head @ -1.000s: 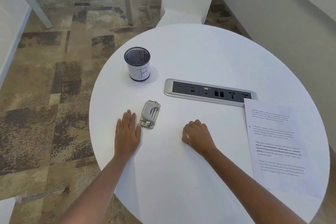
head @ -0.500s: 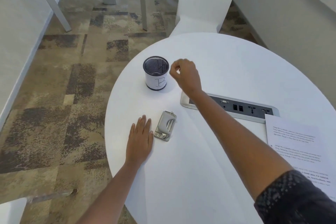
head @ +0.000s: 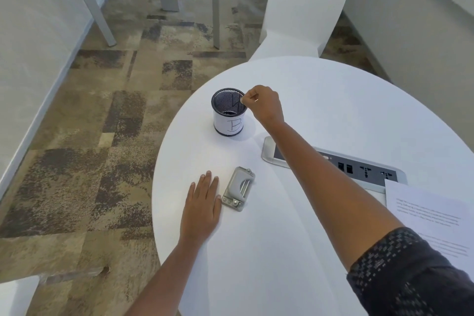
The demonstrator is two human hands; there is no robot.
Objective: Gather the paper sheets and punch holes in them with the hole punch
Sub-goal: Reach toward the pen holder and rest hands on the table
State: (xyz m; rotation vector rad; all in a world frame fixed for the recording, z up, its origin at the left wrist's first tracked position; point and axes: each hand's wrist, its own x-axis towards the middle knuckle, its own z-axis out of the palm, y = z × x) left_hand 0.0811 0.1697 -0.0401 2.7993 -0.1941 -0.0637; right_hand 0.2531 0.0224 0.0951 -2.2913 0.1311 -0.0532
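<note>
A small grey metal hole punch (head: 238, 188) lies on the round white table (head: 269, 251). My left hand (head: 202, 206) rests flat on the table just left of the punch, fingers straight. Printed paper sheets (head: 431, 215) lie at the table's right edge, partly cut off by the frame. My right hand (head: 264, 104) reaches across to a black mesh cup (head: 229, 111) with a white label marked "B". Its fingers are curled and pinch the cup's right rim.
A grey power and data socket strip (head: 359, 168) is set into the table, partly under my right forearm. A white chair (head: 305, 7) stands beyond the table. Table legs and patterned carpet fill the left side.
My right hand left the table near the punch and reached up and left to the mesh cup's rim. My left hand stayed flat beside the punch. The view shifted left.
</note>
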